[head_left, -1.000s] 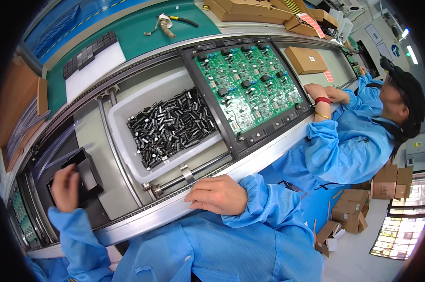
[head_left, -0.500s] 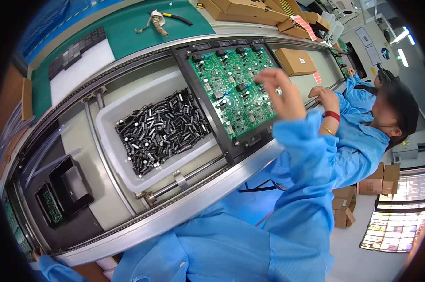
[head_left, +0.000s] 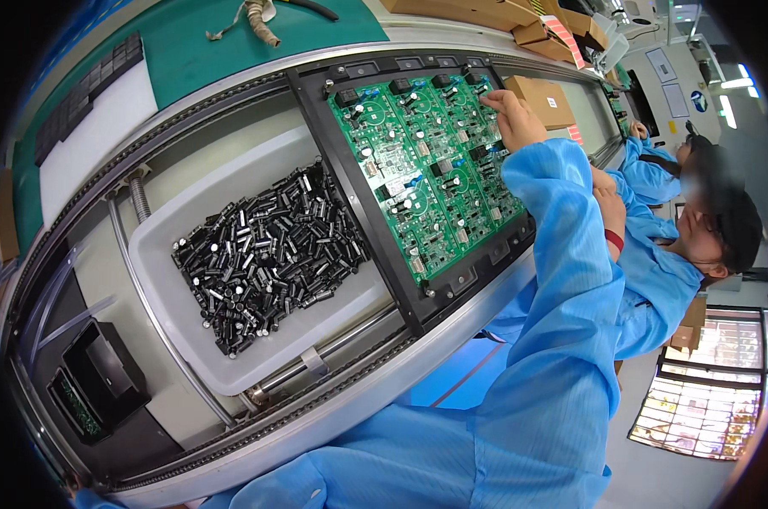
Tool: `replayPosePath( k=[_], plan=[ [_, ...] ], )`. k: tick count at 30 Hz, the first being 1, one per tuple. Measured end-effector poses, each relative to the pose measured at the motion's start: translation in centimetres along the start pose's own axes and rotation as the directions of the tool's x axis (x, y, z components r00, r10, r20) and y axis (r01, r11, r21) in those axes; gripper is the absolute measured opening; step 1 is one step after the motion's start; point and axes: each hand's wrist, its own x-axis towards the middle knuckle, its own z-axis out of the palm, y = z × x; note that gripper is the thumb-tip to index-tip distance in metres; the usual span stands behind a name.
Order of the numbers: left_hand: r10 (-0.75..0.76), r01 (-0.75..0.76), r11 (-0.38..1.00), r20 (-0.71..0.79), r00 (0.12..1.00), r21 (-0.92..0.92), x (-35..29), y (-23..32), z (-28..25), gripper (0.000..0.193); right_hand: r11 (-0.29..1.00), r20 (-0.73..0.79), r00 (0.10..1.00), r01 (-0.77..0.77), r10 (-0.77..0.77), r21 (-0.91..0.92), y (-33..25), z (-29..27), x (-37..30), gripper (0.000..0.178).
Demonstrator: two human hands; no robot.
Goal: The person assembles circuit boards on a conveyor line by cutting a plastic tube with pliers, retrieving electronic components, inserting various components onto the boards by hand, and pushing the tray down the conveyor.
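My right hand (head_left: 520,123) reaches over the far right corner of the green circuit board panel (head_left: 431,216), thumb and fingers pinched together at its surface. Whatever is between the fingertips is too small to make out. The panel carries black blocks, blue parts and small cylinders, and lies in a black carrier frame (head_left: 358,191) on the conveyor. Left of the carrier, a pale plastic bin (head_left: 159,280) holds a heap of black cylindrical capacitors (head_left: 269,250). Only a sliver of my left hand (head_left: 72,486) shows at the lower left, by the conveyor's near rail; its fingers cannot be read.
A black open box (head_left: 104,365) sits at the left of the conveyor. Beyond the far rail is a green mat (head_left: 193,76) with a white foam sheet (head_left: 104,140). A cardboard box (head_left: 541,102) stands right of the carrier. A co-worker in blue (head_left: 647,297) is close at the right.
My right hand has moved from above the middle right of the panel to its far right corner, and its spread fingers have closed into a pinch. The view has shifted.
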Motion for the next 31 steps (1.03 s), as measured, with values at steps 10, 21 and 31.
replayPosePath(
  k=[10, 21, 31],
  plan=[
    [0.065, -0.058, 0.981, 0.031, 0.997, -0.185, 5.1, 10.8, 5.8, 0.073, 0.974, 0.071, 0.997, 0.011, 0.005, -0.227, -1.3, -0.4, 1.6, 0.04],
    [-0.352, 0.389, 0.921, -0.358, 0.865, 0.034, -10.7, -8.5, -15.8, 0.068, 0.911, 0.128, 0.968, 0.151, -0.214, 0.384, -17.8, -6.9, -7.4, 0.043],
    [-0.415, 0.459, 0.868, -0.23, 0.88, 0.192, -4.7, -9.8, -19.8, 0.065, 0.702, 0.132, 0.766, 0.486, -0.629, 0.52, -31.7, -6.8, -6.4, 0.038]
  ],
)
